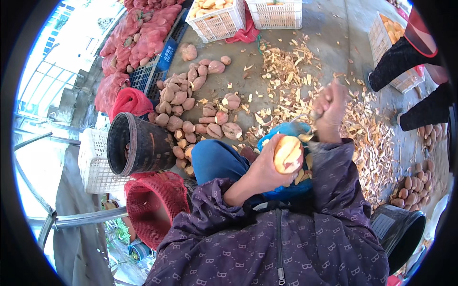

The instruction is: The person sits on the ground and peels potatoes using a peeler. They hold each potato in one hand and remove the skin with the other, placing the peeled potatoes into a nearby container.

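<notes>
My left hand (266,166) grips a partly peeled sweet potato (288,154), pale yellow with reddish skin left at its lower end. Just to the right, my right hand (331,103) is raised and blurred, its fingers closed round a peeling tool whose shape is too blurred to tell. A strip of peel hangs between the two hands. Beneath them, a blue plastic covering (282,132) lies over my lap with peelings on it. Unpeeled sweet potatoes (175,96) lie in a heap on the floor at the left, with some trimmed ones near my knee.
Peelings (372,157) cover the floor ahead and right. Black buckets (143,144) lie tipped at both sides. Red mesh sacks (143,39) stand on a blue pallet (166,53). White crates (218,23) hold peeled pieces. Another person's legs (393,64) are at the right.
</notes>
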A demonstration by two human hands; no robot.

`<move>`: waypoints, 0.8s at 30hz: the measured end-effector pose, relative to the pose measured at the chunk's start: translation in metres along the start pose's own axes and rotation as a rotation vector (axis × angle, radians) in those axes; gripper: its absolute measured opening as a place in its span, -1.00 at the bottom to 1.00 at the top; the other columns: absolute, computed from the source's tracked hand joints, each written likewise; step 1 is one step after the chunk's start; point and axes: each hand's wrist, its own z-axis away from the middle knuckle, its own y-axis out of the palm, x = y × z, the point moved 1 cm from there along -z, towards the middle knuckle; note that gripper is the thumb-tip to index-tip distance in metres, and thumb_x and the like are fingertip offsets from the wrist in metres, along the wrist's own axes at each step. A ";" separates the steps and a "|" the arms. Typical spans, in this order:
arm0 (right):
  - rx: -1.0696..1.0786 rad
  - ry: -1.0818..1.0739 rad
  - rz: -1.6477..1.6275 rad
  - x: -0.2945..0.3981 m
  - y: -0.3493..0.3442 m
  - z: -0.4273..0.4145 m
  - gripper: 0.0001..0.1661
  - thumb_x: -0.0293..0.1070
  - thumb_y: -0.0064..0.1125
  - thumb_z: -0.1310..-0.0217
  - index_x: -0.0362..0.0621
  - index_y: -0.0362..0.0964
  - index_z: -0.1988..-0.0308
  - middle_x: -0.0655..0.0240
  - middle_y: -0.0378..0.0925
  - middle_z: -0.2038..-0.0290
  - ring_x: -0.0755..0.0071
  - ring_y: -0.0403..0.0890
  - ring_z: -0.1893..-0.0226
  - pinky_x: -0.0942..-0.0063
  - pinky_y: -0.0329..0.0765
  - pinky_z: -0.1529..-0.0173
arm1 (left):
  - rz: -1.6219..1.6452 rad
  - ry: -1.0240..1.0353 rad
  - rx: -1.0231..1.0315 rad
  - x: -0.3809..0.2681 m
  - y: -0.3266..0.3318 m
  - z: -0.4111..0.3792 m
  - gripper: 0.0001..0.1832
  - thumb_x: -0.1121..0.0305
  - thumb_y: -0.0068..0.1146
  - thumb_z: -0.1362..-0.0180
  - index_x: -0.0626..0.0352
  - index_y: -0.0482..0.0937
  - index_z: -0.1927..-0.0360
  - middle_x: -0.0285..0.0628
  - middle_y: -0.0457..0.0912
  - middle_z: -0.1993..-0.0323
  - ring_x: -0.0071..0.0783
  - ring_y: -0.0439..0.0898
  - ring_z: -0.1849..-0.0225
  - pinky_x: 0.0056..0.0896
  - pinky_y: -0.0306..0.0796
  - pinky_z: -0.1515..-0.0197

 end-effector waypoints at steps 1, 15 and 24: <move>0.025 -0.038 -0.062 0.008 -0.023 -0.015 -0.66 -0.25 0.07 -0.32 0.05 0.18 0.53 0.56 0.20 0.68 0.69 0.21 0.81 0.65 0.18 0.82 | 0.290 -0.033 0.081 -0.010 0.003 0.001 -0.09 0.37 0.42 0.16 0.36 0.11 -0.23 -0.11 0.44 -0.03 -0.41 0.45 -0.08 -0.42 0.31 -0.19; 0.177 0.201 -0.106 0.002 0.044 0.055 -0.74 -0.25 0.02 -0.38 0.04 0.17 0.40 0.52 0.18 0.58 0.74 0.13 0.78 0.69 0.11 0.78 | 0.219 -0.102 0.118 0.000 0.003 0.000 -0.07 0.50 0.33 0.18 0.31 0.07 -0.31 -0.15 0.39 -0.08 -0.42 0.44 -0.11 -0.43 0.32 -0.18; -0.164 -0.209 0.112 0.039 -0.032 -0.005 -0.70 -0.26 0.12 -0.29 -0.01 0.21 0.47 0.54 0.20 0.67 0.69 0.19 0.81 0.63 0.14 0.83 | 0.230 0.015 0.127 0.013 0.002 0.004 0.03 0.41 0.44 0.14 0.32 -0.03 -0.34 -0.16 0.35 -0.13 -0.43 0.37 -0.18 -0.38 0.22 -0.26</move>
